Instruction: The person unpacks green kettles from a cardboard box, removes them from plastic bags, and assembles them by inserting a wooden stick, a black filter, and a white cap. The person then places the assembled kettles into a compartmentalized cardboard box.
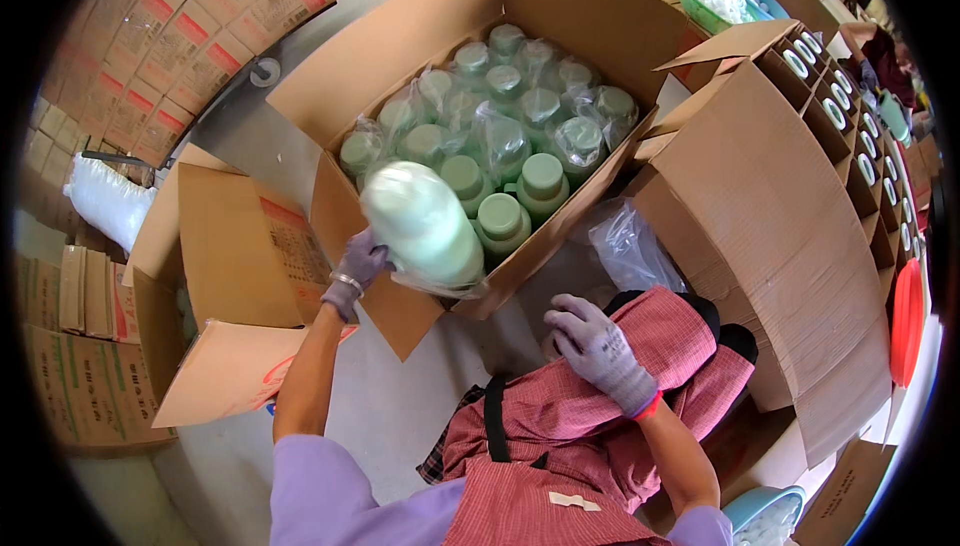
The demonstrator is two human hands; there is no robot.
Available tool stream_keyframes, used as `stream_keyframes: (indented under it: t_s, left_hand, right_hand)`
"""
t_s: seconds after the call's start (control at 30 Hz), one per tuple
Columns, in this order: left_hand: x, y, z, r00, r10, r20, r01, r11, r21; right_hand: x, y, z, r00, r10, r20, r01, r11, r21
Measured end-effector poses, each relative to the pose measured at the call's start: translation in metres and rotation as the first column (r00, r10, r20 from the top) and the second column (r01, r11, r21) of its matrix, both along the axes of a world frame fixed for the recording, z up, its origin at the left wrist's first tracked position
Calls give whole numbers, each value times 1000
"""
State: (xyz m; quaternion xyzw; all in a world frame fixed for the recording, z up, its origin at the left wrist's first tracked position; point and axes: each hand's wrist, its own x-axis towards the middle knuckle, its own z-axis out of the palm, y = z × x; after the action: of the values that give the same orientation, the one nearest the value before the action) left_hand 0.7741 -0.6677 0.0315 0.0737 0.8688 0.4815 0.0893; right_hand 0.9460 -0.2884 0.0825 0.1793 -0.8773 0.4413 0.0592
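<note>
Your left hand point(357, 268) has fingers clenched on a pale green bottle point(425, 226) in plastic wrap, held just over the near edge of the open box point(400, 56) w/ more capped bottles. Right hand point(598, 348) rests released on your red apron point(600, 416). Looks like mid-lift; next needs a clear set-down spot.

A packing area of a warehouse or small factory: stacks of flattened cartons point(190, 36) line the concrete floor point(250, 136), an open cardboard box point(560, 6) holds plastic-wrapped green-capped bottles point(500, 221), and a divided carton point(790, 236) stands alongside with more containers in its cells
</note>
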Motion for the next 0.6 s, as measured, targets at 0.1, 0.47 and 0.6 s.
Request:
stream_keyframes:
  t_s: [0.1, 0.47, 0.6]
  left_hand:
    - [-19, 5, -43, 968, -241, -65, 199, 903, -381]
    - [-95, 13, -25, 973, -223, 54, 200, 709, -676]
    - [-94, 35, -62, 947, -176, 267, 319, 437, -841]
  right_hand:
    - [9, 10, 19, 997, 2, -76, 13, 982, 187]
    - [22, 51, 26, 964, -195, -182, 261, 821, 508]
    - [18, 49, 21, 959, -228, -171, 284, 815, 504]
